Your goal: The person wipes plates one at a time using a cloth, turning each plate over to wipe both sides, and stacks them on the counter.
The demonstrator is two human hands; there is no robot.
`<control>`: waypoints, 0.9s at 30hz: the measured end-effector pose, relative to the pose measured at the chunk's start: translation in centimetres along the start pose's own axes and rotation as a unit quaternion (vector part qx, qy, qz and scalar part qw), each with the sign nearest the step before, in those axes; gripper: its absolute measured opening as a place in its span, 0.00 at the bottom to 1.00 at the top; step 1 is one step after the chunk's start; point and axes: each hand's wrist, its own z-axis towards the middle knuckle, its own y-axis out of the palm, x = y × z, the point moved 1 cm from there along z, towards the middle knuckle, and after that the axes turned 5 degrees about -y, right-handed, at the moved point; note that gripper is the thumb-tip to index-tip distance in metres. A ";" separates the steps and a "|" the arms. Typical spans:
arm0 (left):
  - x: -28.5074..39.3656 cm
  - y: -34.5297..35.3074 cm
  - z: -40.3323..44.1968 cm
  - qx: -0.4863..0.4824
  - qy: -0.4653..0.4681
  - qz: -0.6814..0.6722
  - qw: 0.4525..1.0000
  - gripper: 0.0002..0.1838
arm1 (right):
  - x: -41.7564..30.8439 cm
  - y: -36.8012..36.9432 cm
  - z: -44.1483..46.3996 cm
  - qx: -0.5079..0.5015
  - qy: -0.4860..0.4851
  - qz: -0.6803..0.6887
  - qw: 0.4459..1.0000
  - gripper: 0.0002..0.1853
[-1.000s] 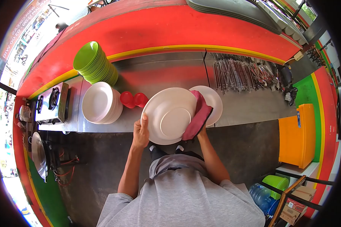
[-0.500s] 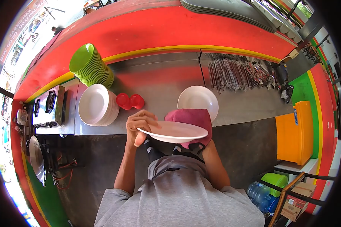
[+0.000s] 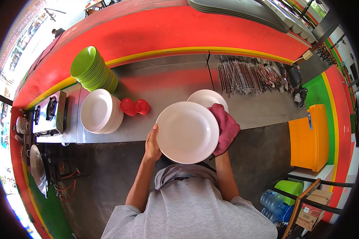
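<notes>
A white plate (image 3: pixel 187 132) is held up in front of me, its inner face turned toward the camera. My left hand (image 3: pixel 152 145) grips its left rim, fingers behind it. On the opposite rim lies a maroon cloth (image 3: pixel 226 129), bunched over my right hand (image 3: pixel 221 157), so those fingers are hidden. Behind the held plate, another white plate (image 3: pixel 210 98) rests on the metal counter, partly covered from view. To the left stands a stack of white plates (image 3: pixel 98 111), beside two red cups (image 3: pixel 135 106).
A tall stack of green bowls (image 3: pixel 92 71) leans near the red wall. A gas stove (image 3: pixel 52 113) sits at the counter's left end. Wrapped utensils (image 3: pixel 247 75) lie at the right. An orange bin (image 3: pixel 309 137) and water bottles (image 3: pixel 273 203) are lower right.
The plate has turned from nearly edge-on to facing the camera. My left hand has moved lower on its rim, and the cloth has shifted from behind the plate to its right edge.
</notes>
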 end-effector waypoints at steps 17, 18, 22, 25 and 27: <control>-2.9 3.1 1.1 0.066 0.165 0.172 0.969 0.26 | 1.3 0.6 -4.0 0.164 0.058 -0.188 0.967 0.26; -2.5 3.8 0.6 0.062 0.184 0.209 0.959 0.25 | 1.6 0.5 -3.8 0.209 0.070 -0.203 0.954 0.20; -1.5 5.4 -0.5 0.065 0.182 0.251 0.948 0.24 | 2.3 -0.7 -3.5 0.239 0.081 -0.241 0.937 0.11; -1.9 5.0 -0.2 0.081 0.186 0.240 0.949 0.24 | 3.5 -1.1 -3.3 0.265 0.019 -0.297 0.917 0.13; -2.2 4.5 0.1 0.085 0.197 0.240 0.947 0.23 | 3.8 -1.7 -3.5 0.264 0.046 -0.325 0.907 0.17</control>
